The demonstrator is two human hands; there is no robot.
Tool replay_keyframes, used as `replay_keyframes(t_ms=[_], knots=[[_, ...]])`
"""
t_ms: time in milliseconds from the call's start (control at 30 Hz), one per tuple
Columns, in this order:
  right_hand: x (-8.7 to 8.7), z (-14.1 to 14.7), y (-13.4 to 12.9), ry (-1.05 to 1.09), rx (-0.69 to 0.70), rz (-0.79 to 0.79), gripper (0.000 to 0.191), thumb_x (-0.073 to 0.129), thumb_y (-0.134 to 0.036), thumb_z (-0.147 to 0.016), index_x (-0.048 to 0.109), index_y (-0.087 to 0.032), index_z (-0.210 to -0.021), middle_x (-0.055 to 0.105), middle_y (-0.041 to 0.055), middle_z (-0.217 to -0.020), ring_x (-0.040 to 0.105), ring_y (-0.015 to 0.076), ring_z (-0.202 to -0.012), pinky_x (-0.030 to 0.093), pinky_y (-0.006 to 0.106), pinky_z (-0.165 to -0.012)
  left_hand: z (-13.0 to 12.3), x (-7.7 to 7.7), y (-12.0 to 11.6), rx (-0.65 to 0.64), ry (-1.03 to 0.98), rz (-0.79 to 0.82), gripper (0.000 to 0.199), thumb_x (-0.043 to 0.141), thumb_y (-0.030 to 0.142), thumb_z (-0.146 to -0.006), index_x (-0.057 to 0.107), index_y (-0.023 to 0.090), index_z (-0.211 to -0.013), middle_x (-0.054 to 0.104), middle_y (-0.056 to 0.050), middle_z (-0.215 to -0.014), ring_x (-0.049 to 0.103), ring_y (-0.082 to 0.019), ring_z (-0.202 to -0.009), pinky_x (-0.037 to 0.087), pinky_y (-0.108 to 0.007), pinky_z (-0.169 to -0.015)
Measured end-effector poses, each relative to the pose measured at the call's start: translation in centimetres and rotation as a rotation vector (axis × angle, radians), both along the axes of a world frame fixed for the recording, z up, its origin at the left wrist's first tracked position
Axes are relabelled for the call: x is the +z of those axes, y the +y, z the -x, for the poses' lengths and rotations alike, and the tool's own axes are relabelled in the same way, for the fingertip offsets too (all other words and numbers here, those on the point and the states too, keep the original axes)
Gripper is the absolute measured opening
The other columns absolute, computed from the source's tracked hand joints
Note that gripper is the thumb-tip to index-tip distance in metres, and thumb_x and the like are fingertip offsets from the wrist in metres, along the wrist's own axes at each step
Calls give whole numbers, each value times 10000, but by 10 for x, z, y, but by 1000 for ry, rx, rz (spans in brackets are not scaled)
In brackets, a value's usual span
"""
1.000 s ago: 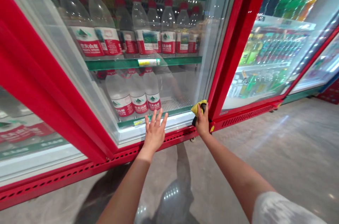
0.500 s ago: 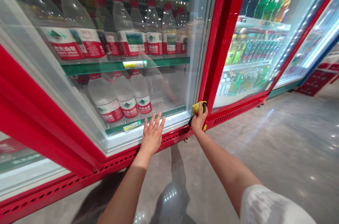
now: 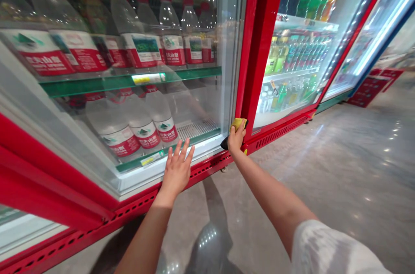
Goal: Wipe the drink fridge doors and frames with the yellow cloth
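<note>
My right hand (image 3: 236,138) is closed on a yellow-and-black cloth (image 3: 239,123) at the lower right corner of a red-framed glass fridge door (image 3: 241,71). Part of the cloth's black side sticks out to the left, against the bottom frame. Fingers spread, my left hand (image 3: 177,170) is at the white lower edge of the door, holding nothing; whether its palm presses on the frame I cannot tell. Behind the glass, large water bottles (image 3: 166,129) with red-and-white labels stand on the bottom shelf.
More water bottles (image 3: 173,45) fill the shelf above, behind a green price strip (image 3: 191,74). To the right, another fridge (image 3: 292,75) holds soft drinks. Red boxes (image 3: 366,88) stand farther along the shiny grey floor (image 3: 340,170). A vented red base (image 3: 136,202) runs below the door.
The view has shifted, so the fridge sits farther left in the picture. My right hand stays at the door corner with the cloth; more of the cloth's black part shows at the left.
</note>
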State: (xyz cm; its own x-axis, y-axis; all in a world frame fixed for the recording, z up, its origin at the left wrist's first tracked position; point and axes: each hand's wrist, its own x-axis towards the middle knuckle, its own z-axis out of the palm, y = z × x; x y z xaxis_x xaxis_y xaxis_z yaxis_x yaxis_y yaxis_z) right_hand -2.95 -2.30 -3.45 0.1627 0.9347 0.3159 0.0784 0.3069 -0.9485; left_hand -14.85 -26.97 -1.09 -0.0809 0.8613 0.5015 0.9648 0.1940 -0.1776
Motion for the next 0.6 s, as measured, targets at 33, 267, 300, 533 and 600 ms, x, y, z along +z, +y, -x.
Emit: replay_keyframes(t_ms=[33, 267, 300, 533, 600], knots=[[8, 5, 2, 9, -15, 11, 703, 368, -472, -961, 302, -170, -1593, 350, 247, -1572, 378, 364, -1453, 326, 613, -1150, 0, 0, 0, 1, -3, -2, 716, 552, 110, -858, 430, 229, -1554, 201, -79, -1701, 108, -302, -1590, 154, -587, -1286], [59, 11, 36, 2, -11, -373, 731, 421, -415, -975, 171, -238, -1638, 190, 150, -1686, 183, 297, -1564, 278, 525, -1214, 2, 2, -3, -8, 25, 12, 656, 555, 125, -870, 488, 213, -1517, 233, -93, -1691, 131, -296, -1588, 168, -558, -1294], [49, 9, 35, -23, -15, -417, 736, 413, -353, -967, 143, -246, -1643, 221, 142, -1679, 200, 293, -1560, 296, 524, -1207, 3, 2, -4, -9, 30, 12, 661, 559, 121, -864, 492, 217, -1514, 238, -89, -1690, 141, -293, -1587, 167, -550, -1296], [8, 9, 29, -114, -166, -415, 812, 385, -202, -932, 2, -259, -1646, 357, 207, -1568, 385, 327, -1466, 388, 589, -1139, 3, 4, -5, 0, 41, 10, 675, 582, 112, -828, 527, 243, -1488, 237, -64, -1694, 172, -289, -1583, 169, -531, -1302], [28, 18, 26, -132, -172, -451, 799, 421, -228, -937, 57, -272, -1647, 267, 207, -1614, 317, 353, -1504, 374, 614, -1144, 2, 5, -5, 11, 47, 6, 666, 581, 114, -834, 529, 237, -1486, 242, -63, -1693, 160, -286, -1586, 164, -527, -1303]])
